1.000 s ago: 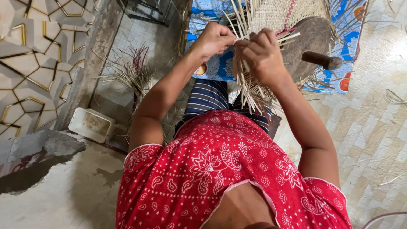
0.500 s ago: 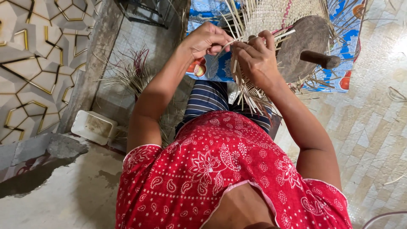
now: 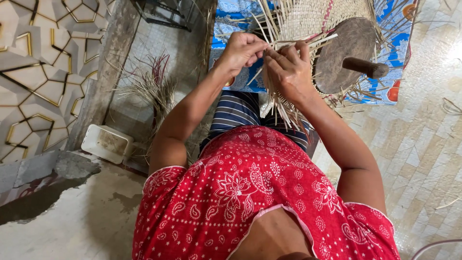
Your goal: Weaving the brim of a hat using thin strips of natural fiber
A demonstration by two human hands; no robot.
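The left hand [image 3: 242, 49] is seen closed, its fingertips pinched on thin pale straw-coloured reed strips [image 3: 308, 41] that jut from the edge of a woven piece. The right hand [image 3: 288, 67] is held just beside it, the two hands touching at the fingertips; its fingers are curled and clamped on the same strips, with the thumb pressed against them. A loose fringe of unwoven pale reed ends [image 3: 284, 108] is seen hanging below the right hand, over the lap.

The strips belong to a partly woven tan reed mat [image 3: 308, 17], which is spread ahead of the hands, its free ends fanned out to the left and upward. A round dark wooden disc with a short dark handle [image 3: 353, 55] is laid on the mat, just to the right of the right hand. Under the mat a blue patterned cloth [image 3: 231, 14] is spread on the floor.

A red garment printed with white flowers [image 3: 250, 192] and a dark striped cloth [image 3: 238, 110] over the knees are worn by the person. To the left, a bundle of dry pale and reddish reeds [image 3: 151, 84] is laid on the tiled floor, and nearer the wall a white rectangular plastic tray [image 3: 107, 143] is set down.
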